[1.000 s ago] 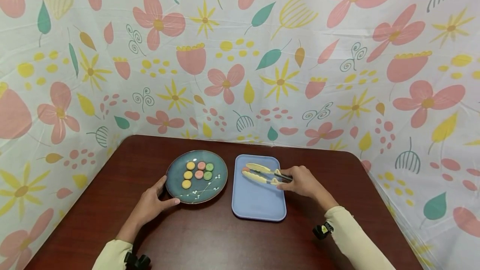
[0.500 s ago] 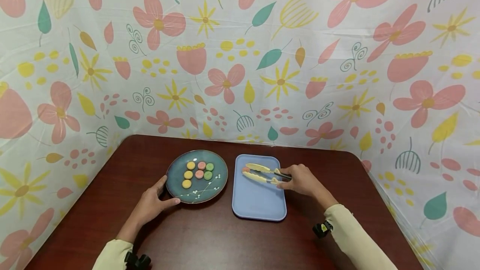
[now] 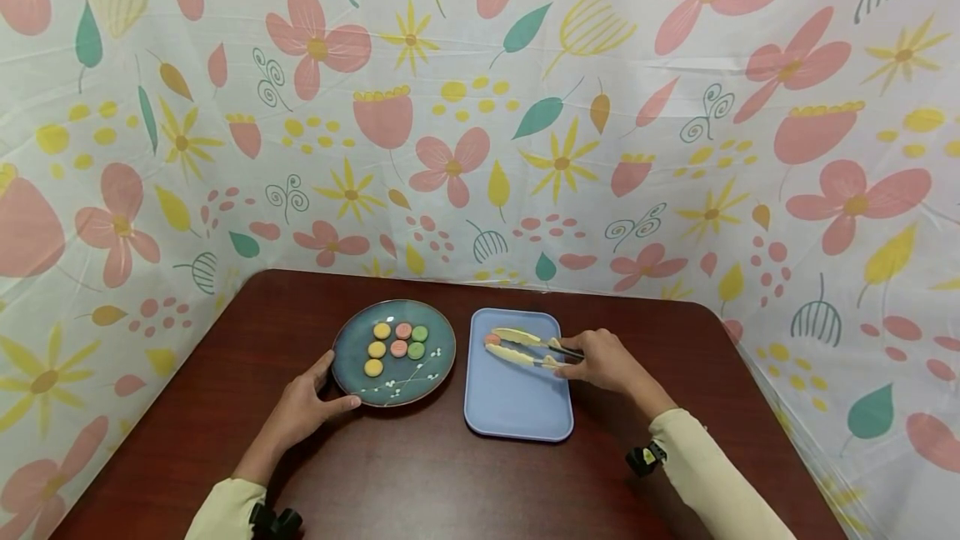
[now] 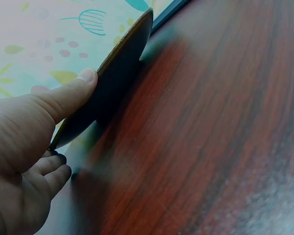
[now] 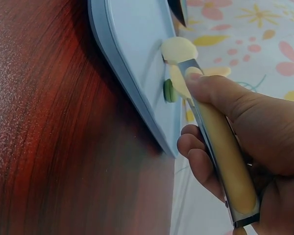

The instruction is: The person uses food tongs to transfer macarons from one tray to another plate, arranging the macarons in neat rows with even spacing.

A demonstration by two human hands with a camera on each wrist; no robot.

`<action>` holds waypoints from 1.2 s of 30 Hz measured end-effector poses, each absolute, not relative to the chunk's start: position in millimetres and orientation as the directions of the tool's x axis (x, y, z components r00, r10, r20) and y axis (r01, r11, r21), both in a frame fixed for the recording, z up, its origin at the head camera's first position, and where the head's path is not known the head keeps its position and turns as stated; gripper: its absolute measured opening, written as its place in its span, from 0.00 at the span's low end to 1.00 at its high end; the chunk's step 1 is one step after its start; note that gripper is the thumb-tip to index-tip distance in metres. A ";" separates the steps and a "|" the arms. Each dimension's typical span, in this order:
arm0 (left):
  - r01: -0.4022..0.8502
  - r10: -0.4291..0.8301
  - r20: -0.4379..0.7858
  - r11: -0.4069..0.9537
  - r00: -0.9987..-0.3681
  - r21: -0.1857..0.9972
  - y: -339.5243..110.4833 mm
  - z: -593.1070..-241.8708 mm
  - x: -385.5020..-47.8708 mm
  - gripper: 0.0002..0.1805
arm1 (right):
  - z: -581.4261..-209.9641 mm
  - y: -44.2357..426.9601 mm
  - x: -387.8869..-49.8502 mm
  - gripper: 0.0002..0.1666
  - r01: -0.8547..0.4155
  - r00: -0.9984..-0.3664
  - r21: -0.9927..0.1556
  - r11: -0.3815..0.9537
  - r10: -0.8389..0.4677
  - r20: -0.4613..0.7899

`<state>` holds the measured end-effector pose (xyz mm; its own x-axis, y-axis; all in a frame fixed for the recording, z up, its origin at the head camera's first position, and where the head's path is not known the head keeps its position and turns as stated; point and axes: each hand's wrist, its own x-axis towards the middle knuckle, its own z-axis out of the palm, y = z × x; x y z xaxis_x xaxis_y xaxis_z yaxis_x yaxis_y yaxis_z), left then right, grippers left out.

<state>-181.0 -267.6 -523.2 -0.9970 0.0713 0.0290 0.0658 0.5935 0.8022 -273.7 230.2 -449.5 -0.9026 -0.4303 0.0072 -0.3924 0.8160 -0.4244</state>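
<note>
My left hand (image 3: 300,411) holds the rim of a teal plate (image 3: 420,377) with blossom decoration, thumb at the near edge and fingers at the left. Yellow (image 3: 377,349), pink (image 3: 399,349) and green macarons (image 3: 416,351) lie on it. My right hand (image 3: 603,361) grips tongs (image 3: 521,355) with cream scalloped tips, over a light blue tray (image 3: 517,407). A pinkish-orange macaron (image 3: 492,340) sits at the tips; whether they squeeze it I cannot tell. In the right wrist view a green, macaron-like piece (image 5: 169,91) shows beside the tongs; the head view hides it.
Plate and tray stand side by side on a dark reddish-brown table (image 3: 420,482), a narrow gap between them. A floral cloth (image 3: 480,148) hangs behind and along both sides. Black wrist cameras (image 3: 647,460) are worn below both hands.
</note>
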 end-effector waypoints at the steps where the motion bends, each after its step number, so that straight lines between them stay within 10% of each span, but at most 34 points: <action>1: 0.067 0.074 0.028 0.593 -0.997 0.802 -267.4 -522.9 -180.9 0.62 | -449.1 230.7 -273.6 0.36 -0.396 -0.901 -0.424 0.815 -0.433 0.008; 36: 0.067 0.076 0.026 0.601 -0.997 0.797 -266.2 -517.1 -177.3 0.62 | -393.8 204.5 -275.4 0.37 -0.533 -0.831 -0.428 0.730 -0.547 0.103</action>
